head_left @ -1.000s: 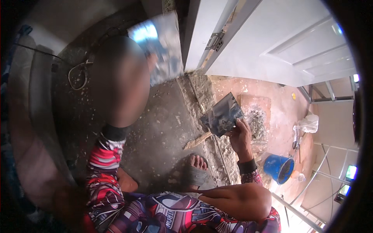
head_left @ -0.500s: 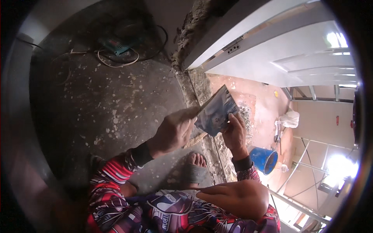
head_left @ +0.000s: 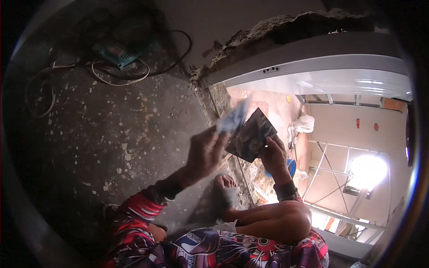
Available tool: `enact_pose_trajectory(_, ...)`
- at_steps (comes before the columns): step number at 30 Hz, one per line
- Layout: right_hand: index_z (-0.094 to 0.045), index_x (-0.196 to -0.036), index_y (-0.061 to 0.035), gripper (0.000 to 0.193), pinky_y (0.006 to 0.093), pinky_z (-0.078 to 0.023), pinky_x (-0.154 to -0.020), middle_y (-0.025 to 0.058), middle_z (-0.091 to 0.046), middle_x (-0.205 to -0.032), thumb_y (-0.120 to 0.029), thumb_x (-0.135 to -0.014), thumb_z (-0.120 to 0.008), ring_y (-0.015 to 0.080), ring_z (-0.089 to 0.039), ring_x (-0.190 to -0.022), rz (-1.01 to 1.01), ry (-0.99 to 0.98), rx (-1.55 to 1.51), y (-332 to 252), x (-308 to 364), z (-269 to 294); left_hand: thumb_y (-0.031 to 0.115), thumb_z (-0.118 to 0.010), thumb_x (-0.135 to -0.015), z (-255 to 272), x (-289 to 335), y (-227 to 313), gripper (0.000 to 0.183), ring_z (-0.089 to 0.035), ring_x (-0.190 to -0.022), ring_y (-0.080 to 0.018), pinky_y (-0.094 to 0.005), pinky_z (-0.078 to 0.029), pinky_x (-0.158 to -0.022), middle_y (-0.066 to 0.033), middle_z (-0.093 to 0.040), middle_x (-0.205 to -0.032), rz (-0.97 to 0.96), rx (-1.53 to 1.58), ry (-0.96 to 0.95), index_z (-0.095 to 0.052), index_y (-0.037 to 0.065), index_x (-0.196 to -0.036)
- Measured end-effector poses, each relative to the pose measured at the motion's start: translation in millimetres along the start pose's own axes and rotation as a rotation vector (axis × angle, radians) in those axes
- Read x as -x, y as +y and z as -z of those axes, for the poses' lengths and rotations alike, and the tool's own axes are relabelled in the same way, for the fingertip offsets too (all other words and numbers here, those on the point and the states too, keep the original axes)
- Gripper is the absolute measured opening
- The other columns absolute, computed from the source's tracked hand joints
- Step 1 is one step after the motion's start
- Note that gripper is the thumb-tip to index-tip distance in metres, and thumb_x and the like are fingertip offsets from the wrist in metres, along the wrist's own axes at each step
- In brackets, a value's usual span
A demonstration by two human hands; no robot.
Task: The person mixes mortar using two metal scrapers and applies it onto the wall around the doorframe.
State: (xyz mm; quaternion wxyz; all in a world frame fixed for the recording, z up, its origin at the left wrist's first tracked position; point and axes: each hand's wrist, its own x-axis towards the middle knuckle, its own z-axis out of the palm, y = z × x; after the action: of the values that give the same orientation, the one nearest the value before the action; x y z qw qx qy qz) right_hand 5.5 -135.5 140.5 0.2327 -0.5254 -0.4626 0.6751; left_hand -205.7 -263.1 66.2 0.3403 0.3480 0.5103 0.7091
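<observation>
My right hand (head_left: pixel 274 157) grips the lower right edge of a dark, square, flat plate (head_left: pixel 254 135), thumb lying on its face. Greyish smears mark the plate, which is tilted with one corner up. Just left of it, my left hand (head_left: pixel 204 154) is closed on a pale bluish flat blade (head_left: pixel 234 117), blurred by motion. The blade's kind and its handle cannot be made out. It rises from the fingers close to the plate's upper left edge; whether the two touch is unclear.
A teal power tool (head_left: pixel 117 56) with cords lies on the paint-spotted floor (head_left: pixel 120 129). A white door (head_left: pixel 321 78) stands ajar by the broken wall edge (head_left: pixel 268 29). Beyond the rough threshold are a blue bucket (head_left: pixel 291 167), a white bag (head_left: pixel 304 124) and metal framing (head_left: pixel 330 172).
The pale blade in my left hand now shows up and left of the plate. My view has turned, so the door and bucket appear shifted. My right hand keeps its hold on the plate.
</observation>
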Motion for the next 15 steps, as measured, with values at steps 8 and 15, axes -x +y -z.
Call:
enact_pose_trajectory(8,-0.053,-0.128,0.0029,0.031,0.0335,-0.060,-0.069,0.0128,-0.067,-0.113,-0.011,-0.100,-0.048,0.0228,-0.071,-0.090,0.119,0.049,-0.132,-28,28,48,0.003,-0.057,-0.085,-31,21,-53,0.031,-0.064,-0.099,-0.0400,-0.0456,-0.053,-0.089,-0.0258,-0.064,-0.112,-0.137,-0.387,-0.531,-0.063,-0.004,-0.114)
enact_pose_trajectory(15,-0.051,-0.130,0.0013,0.032,0.0311,-0.059,-0.065,0.0120,-0.068,-0.113,-0.012,-0.101,-0.049,0.0198,-0.072,-0.084,0.066,0.084,-0.171,-6,45,137,0.017,-0.062,-0.098,-61,-6,-52,0.025,-0.055,-0.060,-0.0050,-0.0262,-0.046,-0.048,-0.0031,-0.064,-0.072,0.576,0.287,-0.283,-0.060,0.005,-0.076)
